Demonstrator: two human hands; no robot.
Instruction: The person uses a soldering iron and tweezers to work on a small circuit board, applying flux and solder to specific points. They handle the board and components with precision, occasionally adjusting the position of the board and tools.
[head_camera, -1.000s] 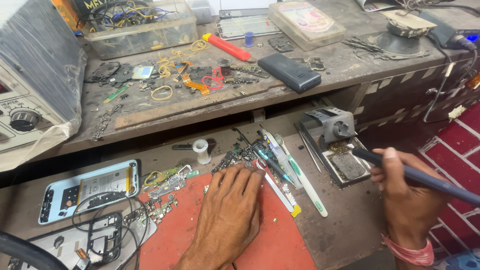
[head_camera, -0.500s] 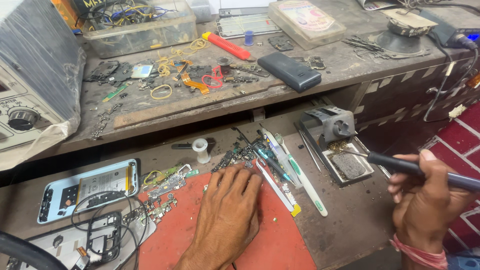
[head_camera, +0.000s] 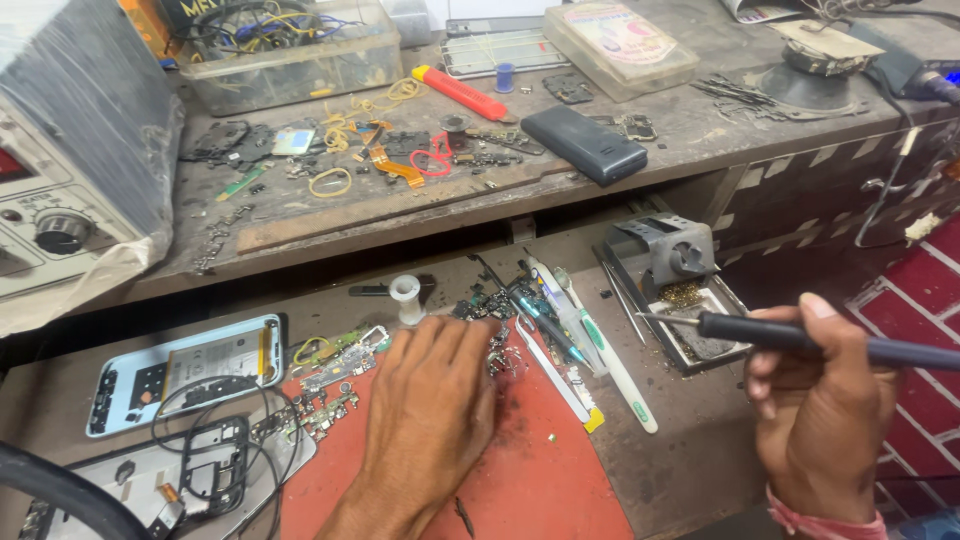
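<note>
The right hand (head_camera: 820, 410), fingers wrapped around the soldering iron (head_camera: 800, 335), has drawn it back from the stand's tip-cleaning tray (head_camera: 690, 300), tip now hovering just above. The left hand (head_camera: 430, 420) stays flat, fingers together, on the red mat (head_camera: 540, 480) among small phone parts (head_camera: 330, 390).

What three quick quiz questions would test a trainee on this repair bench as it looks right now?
1. True or false: the right hand grips the black-handled soldering iron.
2. What does the left hand rest on: (a) red work mat, (b) dark rectangular phone, (c) clear plastic wire box?
3. Which way does the iron's tip point?

Key:
1. True.
2. a.
3. Left, over the soldering stand's tray.
</note>
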